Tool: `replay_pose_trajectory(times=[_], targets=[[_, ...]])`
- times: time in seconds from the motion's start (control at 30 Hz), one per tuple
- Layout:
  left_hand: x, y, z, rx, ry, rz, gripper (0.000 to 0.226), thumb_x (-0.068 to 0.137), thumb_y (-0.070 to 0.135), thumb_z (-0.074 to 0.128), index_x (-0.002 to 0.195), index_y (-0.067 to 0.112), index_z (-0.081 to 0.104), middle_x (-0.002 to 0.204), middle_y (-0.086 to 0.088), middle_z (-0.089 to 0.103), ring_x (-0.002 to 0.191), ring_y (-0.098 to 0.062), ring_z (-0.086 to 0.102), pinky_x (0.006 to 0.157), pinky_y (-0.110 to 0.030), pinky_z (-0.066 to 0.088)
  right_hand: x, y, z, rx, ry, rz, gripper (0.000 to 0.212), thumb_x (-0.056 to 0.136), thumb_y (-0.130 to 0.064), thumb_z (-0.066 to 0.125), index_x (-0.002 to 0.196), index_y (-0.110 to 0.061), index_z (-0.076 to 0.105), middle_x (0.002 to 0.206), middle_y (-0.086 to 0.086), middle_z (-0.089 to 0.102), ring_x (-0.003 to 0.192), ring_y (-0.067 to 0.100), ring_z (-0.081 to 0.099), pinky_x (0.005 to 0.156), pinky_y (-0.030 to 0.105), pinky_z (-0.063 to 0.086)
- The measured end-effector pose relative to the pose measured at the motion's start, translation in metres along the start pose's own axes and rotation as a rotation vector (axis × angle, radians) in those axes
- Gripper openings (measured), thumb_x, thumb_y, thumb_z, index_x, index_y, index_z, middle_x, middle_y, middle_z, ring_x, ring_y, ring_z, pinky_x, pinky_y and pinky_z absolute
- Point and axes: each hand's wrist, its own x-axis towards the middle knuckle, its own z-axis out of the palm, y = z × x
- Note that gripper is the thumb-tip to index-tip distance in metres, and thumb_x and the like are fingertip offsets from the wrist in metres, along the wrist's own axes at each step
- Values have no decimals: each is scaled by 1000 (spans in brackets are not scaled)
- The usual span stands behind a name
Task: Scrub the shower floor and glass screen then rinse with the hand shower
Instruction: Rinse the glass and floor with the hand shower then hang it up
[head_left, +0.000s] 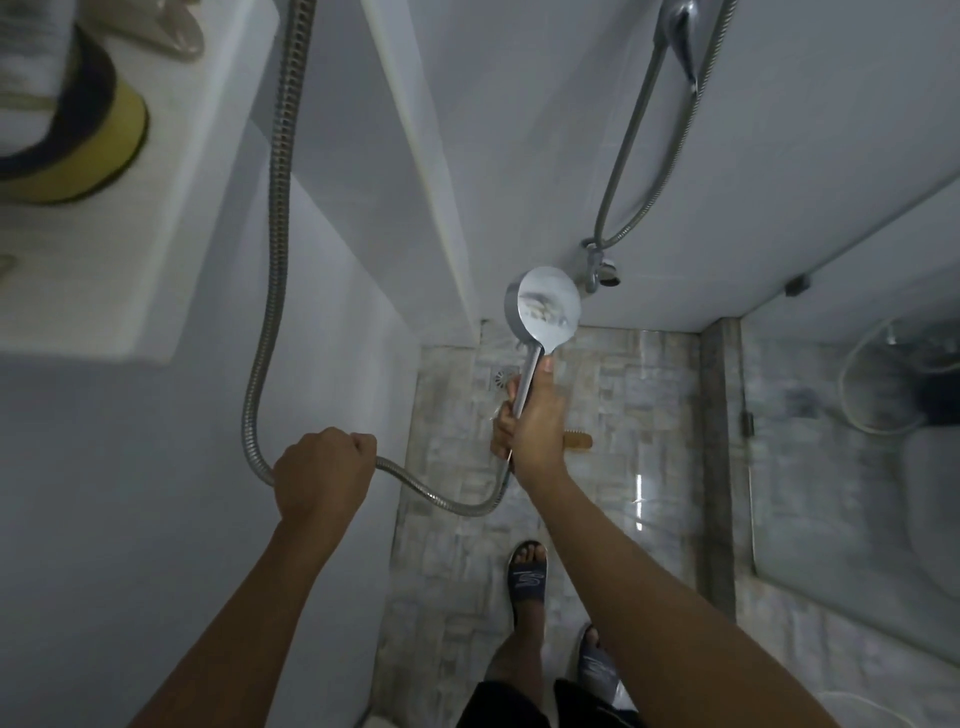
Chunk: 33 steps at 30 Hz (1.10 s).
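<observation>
My right hand (535, 421) grips the handle of the chrome hand shower (545, 306), whose round head is raised toward the back wall. My left hand (322, 473) is closed around its metal hose (275, 260), which loops down from the upper left and curves under to the handle. The wet stone-tiled shower floor (623, 415) lies below, with a drain (505, 378) near the back corner. The glass screen (857, 441) stands at the right. A wooden brush (579, 441) lies on the floor, partly hidden behind my right hand.
A second chrome hose and wall fitting (602, 265) hang on the back wall below a shower head (683, 36). A white ledge (171, 171) at upper left holds a yellow-and-black container (88, 150). My feet in dark slippers (527, 577) stand on the floor.
</observation>
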Motion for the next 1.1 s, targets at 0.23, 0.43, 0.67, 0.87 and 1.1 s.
replay_pose_trajectory(times=[0.23, 0.43, 0.67, 0.87, 1.1], targets=[[-51, -10, 15, -48, 34, 50, 52, 87, 14, 64, 41, 14, 39, 38, 4, 29, 34, -11, 23, 45, -15, 17, -28, 39, -26, 11, 17, 64, 67, 91, -74, 31, 56, -19, 47, 46, 4, 29, 36, 16, 25, 44, 21, 22], [-109, -26, 24, -48, 134, 103, 45, 83, 23, 45, 40, 19, 33, 37, 6, 22, 32, -8, 15, 47, -11, 11, -61, 64, -50, 38, 0, 11, 66, 90, -76, 33, 58, -20, 46, 54, 7, 31, 33, 14, 24, 42, 17, 22], [-205, -24, 4, 69, 255, 199, 48, 88, 25, 47, 42, 21, 31, 39, 6, 21, 34, -11, 19, 45, -15, 9, -112, 82, -83, -75, -88, 68, 69, 94, -72, 26, 58, -16, 45, 45, 3, 31, 28, 13, 26, 38, 14, 24], [-269, -35, 4, 124, 251, 198, 49, 91, 24, 44, 45, 21, 28, 41, 5, 18, 37, -9, 16, 47, -17, 10, -144, 114, -110, -67, -150, 115, 70, 92, -74, 24, 54, -20, 48, 41, 1, 27, 29, 14, 24, 40, 14, 22], [-295, -35, 1, 177, 285, 225, 50, 91, 21, 48, 46, 20, 28, 42, 4, 18, 38, -9, 17, 47, -17, 13, -164, 153, -128, -152, -95, 184, 68, 91, -75, 31, 56, -19, 48, 43, 2, 29, 34, 15, 26, 42, 19, 23]])
